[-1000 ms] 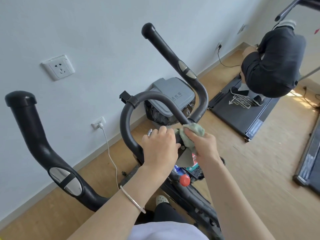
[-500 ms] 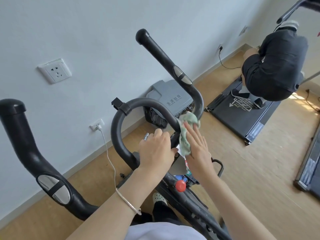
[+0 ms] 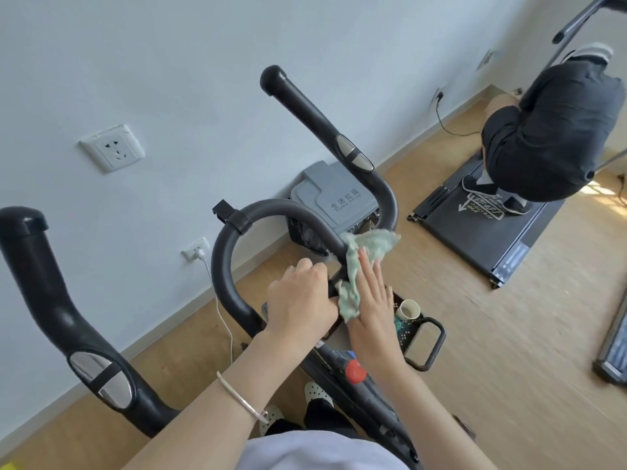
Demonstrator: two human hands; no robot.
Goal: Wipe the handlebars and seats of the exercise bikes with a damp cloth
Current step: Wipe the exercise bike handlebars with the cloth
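Since a second ago the right hand (image 3: 371, 301) has opened from a clutch to flat, straight fingers, pressing the green cloth (image 3: 368, 247) onto the handlebar (image 3: 222, 266) loop. Just left of it, the left hand (image 3: 298, 300) grips the loop's base. The outer grips (image 3: 315, 120) beyond both hands probably remain to be wiped; the seat is out of view.

Right hand (image 3: 371, 301) presses green cloth (image 3: 359, 262) flat against handlebar (image 3: 237, 228); left hand (image 3: 300, 301) grips it.
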